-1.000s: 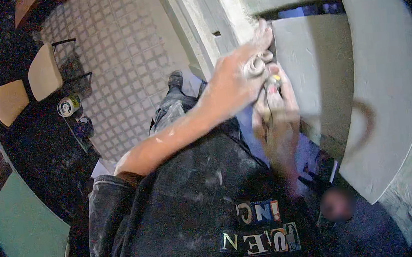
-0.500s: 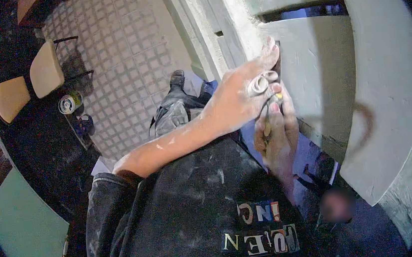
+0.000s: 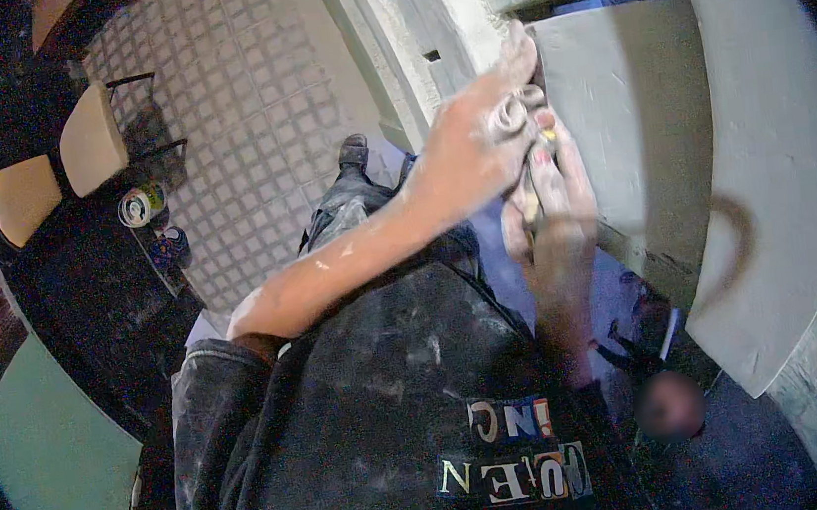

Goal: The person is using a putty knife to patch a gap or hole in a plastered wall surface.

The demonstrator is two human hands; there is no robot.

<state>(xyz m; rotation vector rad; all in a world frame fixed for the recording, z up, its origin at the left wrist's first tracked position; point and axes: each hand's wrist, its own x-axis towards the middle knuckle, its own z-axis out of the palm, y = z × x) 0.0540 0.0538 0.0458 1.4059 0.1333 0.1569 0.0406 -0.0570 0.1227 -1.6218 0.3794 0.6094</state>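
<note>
My left hand (image 3: 476,143) pressed a pale lump (image 3: 510,113) in curled fingers against the grey wall's (image 3: 612,104) edge; my right hand (image 3: 551,185) gripped a yellow-tipped tool (image 3: 547,136) beneath.

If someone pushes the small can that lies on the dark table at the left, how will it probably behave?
The can seems to lie on its side, its round end facing the camera, so a sideways push would probably roll it. It looks small and thin-walled, so likely light. The dark table has a curved rim nearby, so it might roll off.
</note>
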